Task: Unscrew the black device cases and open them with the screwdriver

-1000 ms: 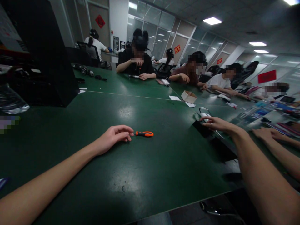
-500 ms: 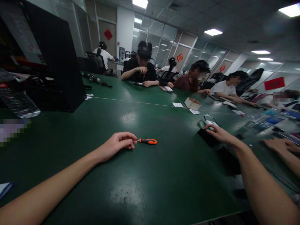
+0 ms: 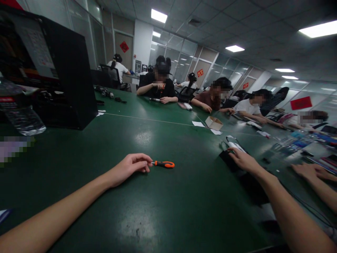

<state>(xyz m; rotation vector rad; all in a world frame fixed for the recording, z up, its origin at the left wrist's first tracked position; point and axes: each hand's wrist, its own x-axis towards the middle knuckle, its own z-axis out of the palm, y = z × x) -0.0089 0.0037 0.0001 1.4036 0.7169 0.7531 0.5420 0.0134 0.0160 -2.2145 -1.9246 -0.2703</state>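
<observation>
My left hand (image 3: pixel 133 167) rests on the green table, its fingers curled around the thin metal shaft of a screwdriver (image 3: pixel 164 164). The screwdriver's orange and black handle points to the right, flat on the tabletop, and its tip is hidden by the fingers. Far to the right, my right hand (image 3: pixel 243 160) has its fingers on the edge of a black flat object (image 3: pixel 226 159), whose kind I cannot make out. Just beyond those fingers lies a white item (image 3: pixel 235 143) with a dark cord.
A black computer case (image 3: pixel 71 77) and a plastic bottle (image 3: pixel 22 109) stand at left. A small open box (image 3: pixel 213 123) sits beside white paper (image 3: pixel 198 124). Another person's hands (image 3: pixel 306 172) rest at far right; several people sit across the table (image 3: pixel 126 207).
The view has tilted slightly, so most of the scene sits lower. My left hand and the screwdriver keep their places relative to each other; my right hand stays at the black object.
</observation>
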